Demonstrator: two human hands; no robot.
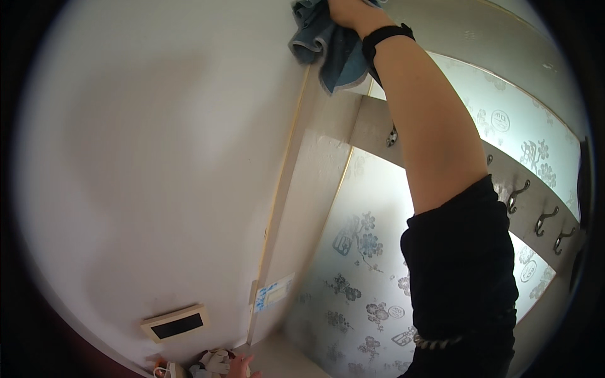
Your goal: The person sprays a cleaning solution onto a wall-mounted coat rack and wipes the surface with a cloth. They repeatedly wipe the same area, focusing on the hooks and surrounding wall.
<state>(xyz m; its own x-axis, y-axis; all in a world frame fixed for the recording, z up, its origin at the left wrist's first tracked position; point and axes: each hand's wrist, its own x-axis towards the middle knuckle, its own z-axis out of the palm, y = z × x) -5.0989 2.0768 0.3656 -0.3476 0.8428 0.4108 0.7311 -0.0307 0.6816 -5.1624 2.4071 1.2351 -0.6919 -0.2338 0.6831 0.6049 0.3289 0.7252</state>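
Observation:
My right hand (350, 13) is raised at the top edge of the view, closed on a blue cloth (331, 52) with pale edging. The cloth hangs in folds over the upper end of the wooden trim, where the white wall (189, 141) meets a panelled frame. A black band is around the wrist, and a black sleeve covers the upper arm. Low in the view, my left hand (242, 366) shows only partly, its fingers apart with nothing seen in them. It is close to some pale items (216, 361) at the foot of the wall.
Metal coat hooks (518, 196) line a grey rail (378, 120) across frosted glass panels (364, 264) with flower patterns. A beige-framed device with a dark panel (177, 326) is on the wall. A switch plate with a blue patterned surround (275, 295) is by the trim.

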